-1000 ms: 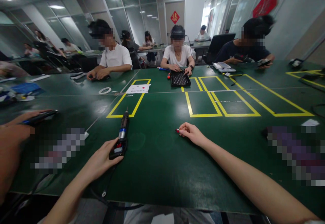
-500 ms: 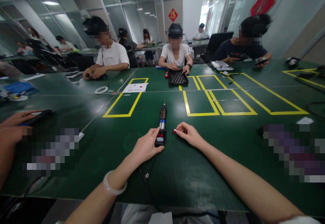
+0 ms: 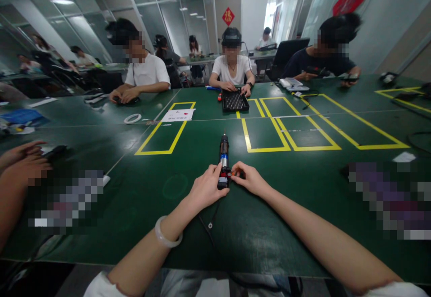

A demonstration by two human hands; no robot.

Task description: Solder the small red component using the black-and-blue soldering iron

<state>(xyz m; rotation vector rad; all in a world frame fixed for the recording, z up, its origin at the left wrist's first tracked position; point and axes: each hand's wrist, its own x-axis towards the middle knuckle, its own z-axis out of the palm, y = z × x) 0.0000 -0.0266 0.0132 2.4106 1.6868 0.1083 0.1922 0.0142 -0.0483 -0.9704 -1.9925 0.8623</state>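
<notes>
In the middle of the near table lies an electric screwdriver (image 3: 224,153), its thin bit pointing away from me. A blue and silver band shows on its body, with black and red parts exposed near the back. My left hand (image 3: 209,185) is closed around the rear end from the left side. Against the right side, my right hand (image 3: 249,178) pinches a small red part (image 3: 232,174) between thumb and fingertips, mostly covered by them. Whether that part touches the screwdriver is too small to tell. A black cord (image 3: 211,232) trails from the screwdriver towards me.
Yellow tape outlines (image 3: 269,150) mark the green table (image 3: 283,229). A paper sheet (image 3: 178,115) and a tape roll (image 3: 132,118) lie ahead. Blurred-out objects flank me. Co-workers sit opposite, one with a black tray (image 3: 235,102); another person's hands (image 3: 25,164) are at left.
My left hand has carried the screwdriver from the left to the middle, beside my right hand. The small red part in my right hand is now at the screwdriver's side.
</notes>
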